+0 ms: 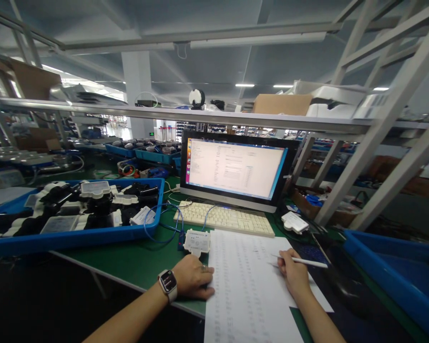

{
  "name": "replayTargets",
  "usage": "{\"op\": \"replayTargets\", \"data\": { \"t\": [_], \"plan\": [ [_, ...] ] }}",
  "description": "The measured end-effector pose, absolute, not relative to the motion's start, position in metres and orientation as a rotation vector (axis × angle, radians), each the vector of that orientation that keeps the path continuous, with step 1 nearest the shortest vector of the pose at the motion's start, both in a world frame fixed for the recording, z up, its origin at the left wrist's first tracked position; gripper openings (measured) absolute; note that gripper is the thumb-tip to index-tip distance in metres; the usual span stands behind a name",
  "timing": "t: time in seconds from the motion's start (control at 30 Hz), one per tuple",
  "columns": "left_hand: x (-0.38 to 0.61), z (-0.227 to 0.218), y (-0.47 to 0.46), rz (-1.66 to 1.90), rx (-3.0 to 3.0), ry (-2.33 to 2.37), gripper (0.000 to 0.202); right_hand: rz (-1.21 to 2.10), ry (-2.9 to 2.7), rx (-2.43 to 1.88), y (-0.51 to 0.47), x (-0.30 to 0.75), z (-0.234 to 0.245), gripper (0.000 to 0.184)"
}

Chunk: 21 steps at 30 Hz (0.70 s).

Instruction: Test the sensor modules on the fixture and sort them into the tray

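My right hand (293, 272) grips a white pen (310, 262) over the upper right of a printed paper sheet (245, 295). The pen's tip points left, close to the paper; whether it touches I cannot tell. On the sheet's left edge rest the fingers of my left hand (193, 277), loosely bent and slightly apart, holding nothing. A watch is on that wrist. Just beyond it lies a white plastic module (197, 241) with printing on its face, beside a small blue connector (180, 240) on a blue cable. Another paper sheet shows partly under the first.
Behind the paper stand a white keyboard (225, 218) and a lit monitor (234, 167). A blue tray (103, 233) at left holds several black and white modules. Another white module (294, 222) lies right of the keyboard. A blue bin (389, 271) stands at right, with a shelf (200, 116) overhead.
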<state>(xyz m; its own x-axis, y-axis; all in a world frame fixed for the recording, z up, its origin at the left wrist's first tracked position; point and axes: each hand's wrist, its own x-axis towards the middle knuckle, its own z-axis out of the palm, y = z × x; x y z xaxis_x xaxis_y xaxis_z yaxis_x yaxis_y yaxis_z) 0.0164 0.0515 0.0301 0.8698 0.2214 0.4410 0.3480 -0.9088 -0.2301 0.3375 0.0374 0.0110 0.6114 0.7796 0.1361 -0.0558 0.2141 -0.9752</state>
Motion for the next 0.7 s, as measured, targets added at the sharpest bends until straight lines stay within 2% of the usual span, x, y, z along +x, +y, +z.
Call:
{"op": "replayTargets", "data": {
  "t": [0.7],
  "plan": [
    [0.0168, 0.0283, 0.0521, -0.604, -2.750, -0.436, 0.028, 0.650, -0.759, -1.239, 0.0345, 0.3335, 0.0159, 0.034]
  ]
}}
